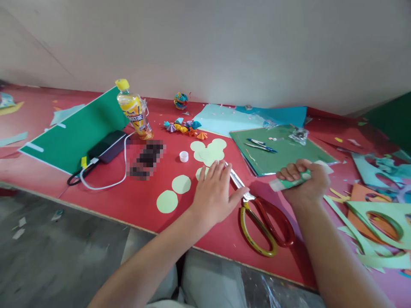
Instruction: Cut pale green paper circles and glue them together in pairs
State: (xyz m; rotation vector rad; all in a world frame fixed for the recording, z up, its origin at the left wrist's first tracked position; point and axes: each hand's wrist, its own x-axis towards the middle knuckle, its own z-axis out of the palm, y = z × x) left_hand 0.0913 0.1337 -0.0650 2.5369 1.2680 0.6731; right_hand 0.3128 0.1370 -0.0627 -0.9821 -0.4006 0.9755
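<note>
My left hand [213,190] lies flat, fingers stretched out, over the near edge of a group of pale green paper circles [210,152]. One circle is partly hidden under its fingers. Two more circles [167,202] lie to its left. In my right hand [308,182] is a green and white glue stick [290,183], gripped in a fist above the table. Between my hands rest large scissors [250,199] with one yellow and one red handle, blades pointing away under the left hand's side. A small white cap [184,156] stands beyond the circles.
A drink bottle [136,113], a black power bank [107,145] with a white cable and a green board [77,132] are at left. Folded paper pieces [183,127] lie at the back. Pens [261,146] rest on a green folder [282,145]. Cut paper scraps [379,218] cover the right.
</note>
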